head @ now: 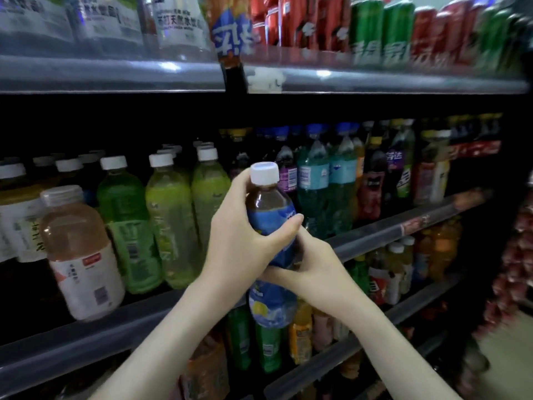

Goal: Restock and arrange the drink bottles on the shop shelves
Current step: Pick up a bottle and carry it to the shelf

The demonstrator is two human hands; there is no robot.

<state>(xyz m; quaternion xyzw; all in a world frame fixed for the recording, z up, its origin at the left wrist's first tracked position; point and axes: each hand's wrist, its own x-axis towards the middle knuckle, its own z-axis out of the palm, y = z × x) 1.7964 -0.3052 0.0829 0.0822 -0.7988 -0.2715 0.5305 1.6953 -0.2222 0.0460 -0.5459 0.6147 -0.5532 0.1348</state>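
I hold a tea bottle (269, 217) with a white cap, brown liquid and a blue label upright in front of the middle shelf (375, 229). My left hand (245, 235) grips its upper body, thumb across the label. My right hand (314, 264) grips the bottle lower down, fingers wrapped behind it. Beneath my hands the bottle's blue and yellow lower label (271, 307) shows. Green tea bottles (170, 220) stand in rows on the shelf just left of the held bottle.
A pale pink drink bottle (80, 255) stands at the shelf's front left. Teal and dark soda bottles (326, 183) fill the right part. Cans and water bottles (366, 33) line the top shelf. Lower shelves (317, 362) hold orange and green drinks.
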